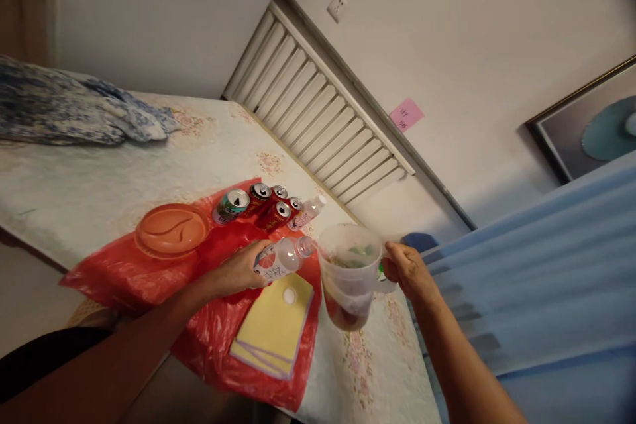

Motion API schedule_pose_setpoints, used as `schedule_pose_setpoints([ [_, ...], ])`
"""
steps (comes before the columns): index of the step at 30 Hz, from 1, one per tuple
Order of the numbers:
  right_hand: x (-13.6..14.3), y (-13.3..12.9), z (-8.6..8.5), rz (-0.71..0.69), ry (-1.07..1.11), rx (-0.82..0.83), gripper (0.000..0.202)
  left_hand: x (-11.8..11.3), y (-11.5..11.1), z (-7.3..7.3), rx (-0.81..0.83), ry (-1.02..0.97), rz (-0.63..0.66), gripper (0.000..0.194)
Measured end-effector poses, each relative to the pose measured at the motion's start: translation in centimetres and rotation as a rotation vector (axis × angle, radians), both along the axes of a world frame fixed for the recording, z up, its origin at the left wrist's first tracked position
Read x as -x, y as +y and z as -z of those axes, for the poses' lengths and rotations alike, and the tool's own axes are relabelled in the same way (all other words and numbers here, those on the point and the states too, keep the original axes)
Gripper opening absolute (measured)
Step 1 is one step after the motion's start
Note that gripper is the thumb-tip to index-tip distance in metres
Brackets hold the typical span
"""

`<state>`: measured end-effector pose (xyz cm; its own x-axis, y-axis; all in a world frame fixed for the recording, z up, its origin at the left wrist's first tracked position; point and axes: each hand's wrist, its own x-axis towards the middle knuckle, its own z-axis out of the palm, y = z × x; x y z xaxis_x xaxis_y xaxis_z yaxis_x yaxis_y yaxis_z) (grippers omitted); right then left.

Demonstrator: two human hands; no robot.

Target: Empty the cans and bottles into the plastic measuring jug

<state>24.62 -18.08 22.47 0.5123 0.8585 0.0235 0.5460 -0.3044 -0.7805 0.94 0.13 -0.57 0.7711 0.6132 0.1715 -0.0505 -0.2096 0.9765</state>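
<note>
My left hand (pixel 242 267) is wrapped round a clear plastic bottle (pixel 285 258) with a fruit-printed label. The bottle is tilted, its uncapped mouth at the rim of a translucent plastic pitcher (pixel 348 291). My right hand (pixel 408 266) grips the pitcher by its handle. Dark reddish contents and some green bits show inside the pitcher. Below the bottle, a folded yellow cloth (pixel 275 331) with purple edging lies on a red plastic bag (pixel 209 324), and a small white cap (pixel 289 295) rests on the cloth.
Several opened drink cans (pixel 260 193) and a second clear bottle (pixel 308 212) stand behind my left hand. An orange lid-like disc (pixel 172 228) sits on the bag. Patterned fabric (pixel 84 106) lies at the far left. A radiator (pixel 322 99) and blue curtain (pixel 536 278) border the table.
</note>
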Motion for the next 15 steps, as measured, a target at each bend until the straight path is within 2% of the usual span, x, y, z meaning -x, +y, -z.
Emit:
schedule_pose_setpoints([
  [4, -0.5, -0.2, 1.3, 0.057, 0.111, -0.116, 0.058, 0.9, -0.7, -1.1, 0.027, -0.002, 0.056, 0.074],
  [7, 0.0, 0.5, 2.1, 0.085, 0.212, -0.25, 0.052, 1.6, -1.6, -1.7, 0.085, -0.017, 0.178, 0.075],
  [11, 1.3, 2.3, 3.5, 0.105, 0.408, -0.451, 0.044, 1.8, -3.1, -1.7, 0.196, -0.086, 0.409, 0.084],
  [15, 3.0, 4.7, 5.5, 0.12, 0.569, -0.62, 0.045, 1.6, -4.4, -1.3, 0.207, -0.052, 0.546, 0.09],
])
